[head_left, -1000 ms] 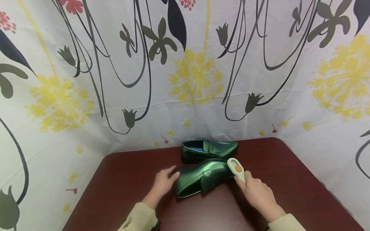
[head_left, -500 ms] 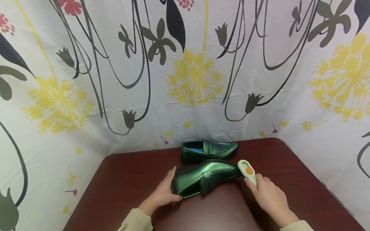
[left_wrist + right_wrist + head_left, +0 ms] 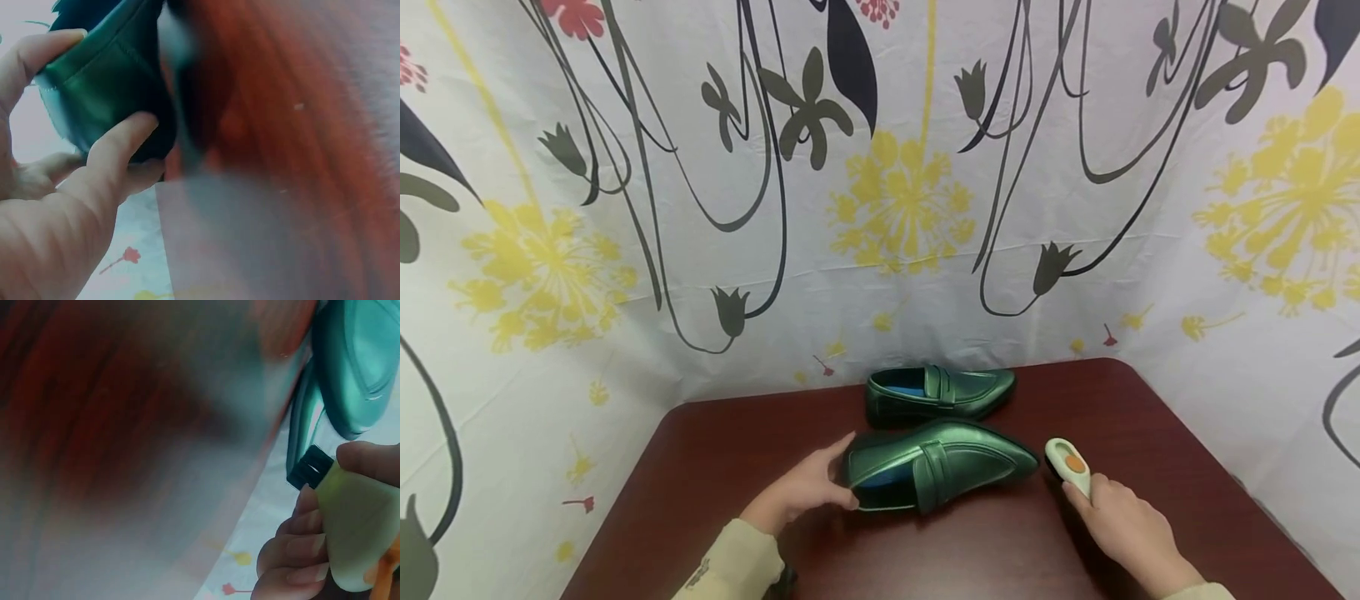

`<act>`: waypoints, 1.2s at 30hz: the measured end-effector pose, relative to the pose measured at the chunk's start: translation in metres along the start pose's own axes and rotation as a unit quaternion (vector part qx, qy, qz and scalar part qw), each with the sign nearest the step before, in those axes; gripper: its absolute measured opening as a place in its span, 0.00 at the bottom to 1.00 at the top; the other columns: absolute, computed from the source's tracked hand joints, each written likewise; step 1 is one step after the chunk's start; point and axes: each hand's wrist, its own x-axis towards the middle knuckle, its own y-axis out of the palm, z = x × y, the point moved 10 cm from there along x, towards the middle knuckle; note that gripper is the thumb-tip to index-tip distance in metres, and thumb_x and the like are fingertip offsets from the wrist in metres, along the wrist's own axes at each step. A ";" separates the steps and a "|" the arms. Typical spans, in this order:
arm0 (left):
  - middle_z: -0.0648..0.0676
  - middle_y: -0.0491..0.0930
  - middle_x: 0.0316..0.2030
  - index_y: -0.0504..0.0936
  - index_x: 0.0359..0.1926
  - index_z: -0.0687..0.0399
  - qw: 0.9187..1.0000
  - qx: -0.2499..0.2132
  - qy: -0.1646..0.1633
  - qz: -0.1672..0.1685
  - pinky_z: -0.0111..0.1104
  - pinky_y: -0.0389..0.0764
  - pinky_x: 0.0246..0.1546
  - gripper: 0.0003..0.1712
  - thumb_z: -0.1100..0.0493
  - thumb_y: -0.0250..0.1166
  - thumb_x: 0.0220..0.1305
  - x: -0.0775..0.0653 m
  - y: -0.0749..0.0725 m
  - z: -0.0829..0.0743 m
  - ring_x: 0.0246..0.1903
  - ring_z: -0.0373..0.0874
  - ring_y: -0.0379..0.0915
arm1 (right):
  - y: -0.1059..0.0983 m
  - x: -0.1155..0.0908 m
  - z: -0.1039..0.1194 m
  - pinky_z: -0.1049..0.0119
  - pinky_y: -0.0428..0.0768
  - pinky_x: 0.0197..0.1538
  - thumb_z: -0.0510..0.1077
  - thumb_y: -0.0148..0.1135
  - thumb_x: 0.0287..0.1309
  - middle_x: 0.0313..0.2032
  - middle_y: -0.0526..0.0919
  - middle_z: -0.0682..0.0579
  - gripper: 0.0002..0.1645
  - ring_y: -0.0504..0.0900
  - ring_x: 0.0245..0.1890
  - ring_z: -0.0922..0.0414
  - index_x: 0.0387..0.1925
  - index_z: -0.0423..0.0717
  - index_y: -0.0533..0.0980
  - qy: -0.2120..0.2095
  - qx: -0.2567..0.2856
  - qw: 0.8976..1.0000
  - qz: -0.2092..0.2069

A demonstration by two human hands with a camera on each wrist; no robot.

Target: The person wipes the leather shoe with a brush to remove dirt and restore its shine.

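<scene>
My left hand [image 3: 808,485] grips the heel of a shiny green loafer [image 3: 973,463], which points right with its opening toward me. In the left wrist view, the thumb and fingers wrap round the loafer's back [image 3: 94,100]. A pale green shoe brush with an orange spot [image 3: 1067,467] is held in my right hand [image 3: 1127,529], just right of the loafer's toe and apart from it. Dark bristles [image 3: 312,467] show at the brush's end in the right wrist view. Behind lies the matching loafer [image 3: 973,390], blue inside.
The dark red wooden table [image 3: 737,442] has its back edge close against a white cloth with printed flowers [image 3: 880,325]. The same cloth hangs along both sides. The second loafer stands near that back edge.
The left hand has closed round the heel and turned the loafer more upright, showing its blue inside. The right hand has drawn the brush off the toe, to the right and toward me.
</scene>
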 end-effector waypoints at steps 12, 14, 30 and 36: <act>0.63 0.68 0.67 0.58 0.77 0.58 0.994 -0.084 -0.070 0.030 0.50 0.79 0.59 0.47 0.61 0.69 0.59 0.005 -0.010 -0.001 0.54 0.52 0.74 | 0.005 0.002 -0.004 0.45 0.74 0.27 0.63 0.51 0.71 0.31 0.81 0.42 0.33 0.81 0.29 0.41 0.40 0.32 0.74 -0.012 -0.023 1.000 -0.006; 0.64 0.67 0.68 0.60 0.76 0.60 0.994 -0.082 -0.068 0.022 0.51 0.79 0.59 0.45 0.60 0.69 0.61 0.008 -0.013 -0.003 0.54 0.53 0.74 | 0.006 0.002 -0.004 0.45 0.74 0.27 0.64 0.50 0.71 0.31 0.81 0.42 0.34 0.81 0.29 0.41 0.41 0.33 0.74 -0.013 -0.026 1.000 -0.003; 0.67 0.66 0.71 0.68 0.71 0.66 0.992 -0.085 -0.075 -0.047 0.53 0.80 0.57 0.33 0.51 0.60 0.74 0.035 -0.023 -0.012 0.59 0.57 0.73 | 0.016 0.006 -0.010 0.52 0.71 0.25 0.68 0.52 0.68 0.24 0.78 0.50 0.32 0.76 0.23 0.52 0.34 0.41 0.74 -0.004 -0.026 0.999 0.030; 0.68 0.62 0.73 0.64 0.72 0.68 0.990 -0.093 -0.085 -0.063 0.54 0.79 0.58 0.37 0.46 0.58 0.75 0.041 -0.025 -0.009 0.69 0.67 0.62 | 0.018 0.008 -0.009 0.53 0.71 0.25 0.70 0.52 0.67 0.23 0.77 0.51 0.33 0.76 0.23 0.53 0.31 0.43 0.75 -0.009 -0.029 0.999 0.028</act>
